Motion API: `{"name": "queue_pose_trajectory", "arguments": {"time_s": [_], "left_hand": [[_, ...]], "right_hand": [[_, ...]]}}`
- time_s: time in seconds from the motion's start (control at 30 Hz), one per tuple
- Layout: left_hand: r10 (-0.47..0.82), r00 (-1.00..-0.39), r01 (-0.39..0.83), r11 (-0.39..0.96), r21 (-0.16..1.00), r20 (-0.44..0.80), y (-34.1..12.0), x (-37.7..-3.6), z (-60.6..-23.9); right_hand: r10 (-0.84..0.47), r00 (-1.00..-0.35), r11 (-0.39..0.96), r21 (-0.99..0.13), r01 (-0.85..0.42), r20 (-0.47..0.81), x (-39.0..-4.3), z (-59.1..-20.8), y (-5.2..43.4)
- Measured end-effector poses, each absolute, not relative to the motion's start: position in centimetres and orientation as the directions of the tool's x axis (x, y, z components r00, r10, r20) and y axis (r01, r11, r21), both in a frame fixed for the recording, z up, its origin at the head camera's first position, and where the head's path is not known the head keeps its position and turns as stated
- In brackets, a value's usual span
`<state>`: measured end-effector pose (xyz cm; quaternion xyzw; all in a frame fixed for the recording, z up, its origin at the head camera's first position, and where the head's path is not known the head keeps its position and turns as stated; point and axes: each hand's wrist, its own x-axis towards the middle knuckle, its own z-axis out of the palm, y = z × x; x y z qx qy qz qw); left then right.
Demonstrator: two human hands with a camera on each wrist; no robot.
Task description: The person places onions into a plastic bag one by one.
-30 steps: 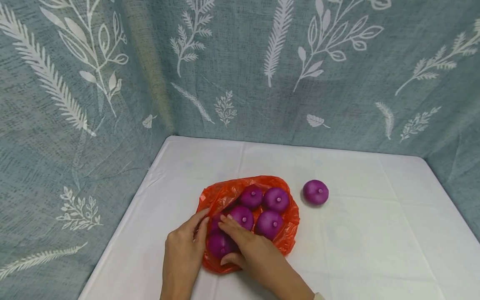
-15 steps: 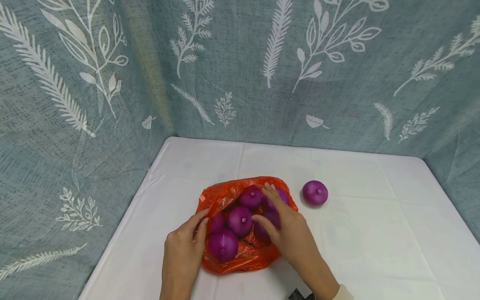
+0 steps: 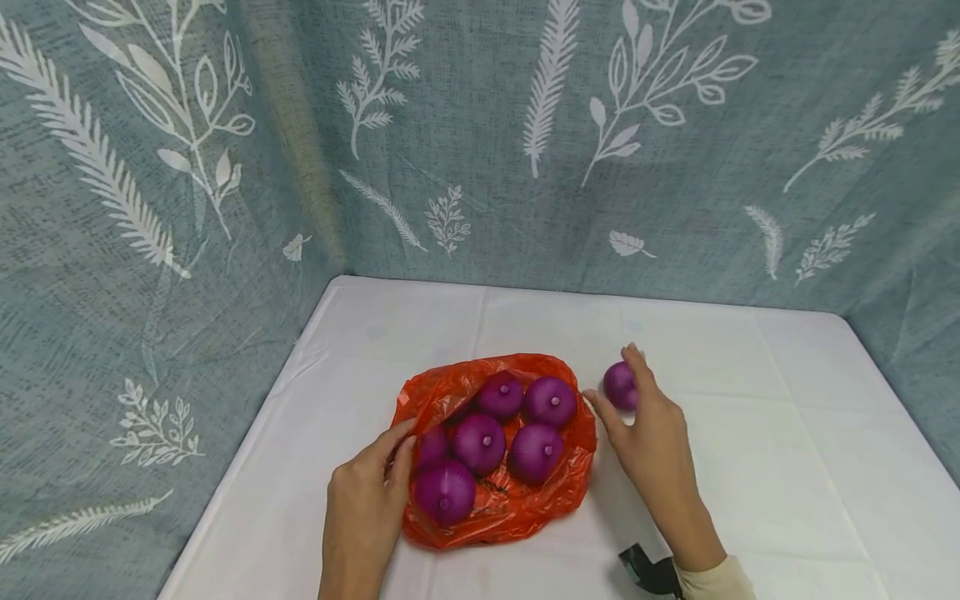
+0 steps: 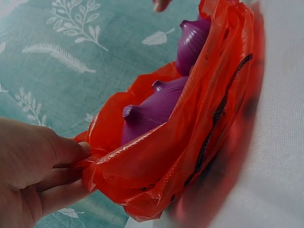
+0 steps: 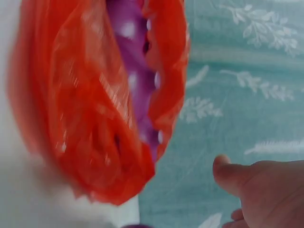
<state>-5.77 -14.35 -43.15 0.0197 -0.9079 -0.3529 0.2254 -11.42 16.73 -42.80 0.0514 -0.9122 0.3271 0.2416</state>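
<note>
A red plastic bag (image 3: 517, 504) lies open on the table with several purple onions (image 3: 479, 443) inside. My left hand (image 3: 366, 498) pinches the bag's left rim between thumb and fingers; the left wrist view shows the thumb (image 4: 71, 149) on the film. To the right of the bag sits a lone purple onion (image 3: 619, 386) on the table. Over it hovers my right hand (image 3: 655, 442), thumb and fingers spread, hiding part of it. Whether the fingers touch that onion cannot be told. In the right wrist view the hand (image 5: 270, 190) shows nothing in its grasp.
A white cloth covers the table (image 3: 787, 433). Blue-green curtains (image 3: 465, 150) with white leaf prints hang behind it and at both sides. A black strap piece (image 3: 649, 571) hangs at the right wrist, by a pale sleeve (image 3: 716, 579).
My right hand has gone from the front-left onions in the bag, across its right side, to the lone onion outside. The left hand has stayed at the bag's rim.
</note>
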Motion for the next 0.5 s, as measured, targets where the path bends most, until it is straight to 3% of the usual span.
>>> {"name": "queue_pose_trajectory", "arguments": {"time_s": [0.5], "left_hand": [[-0.179, -0.890, 0.149, 0.756, 0.637, 0.420, -14.4, -5.9, -43.2]], "right_hand": [[0.166, -0.937, 0.802, -0.595, -0.053, 0.307, -11.8, -45.5, 19.2]]}}
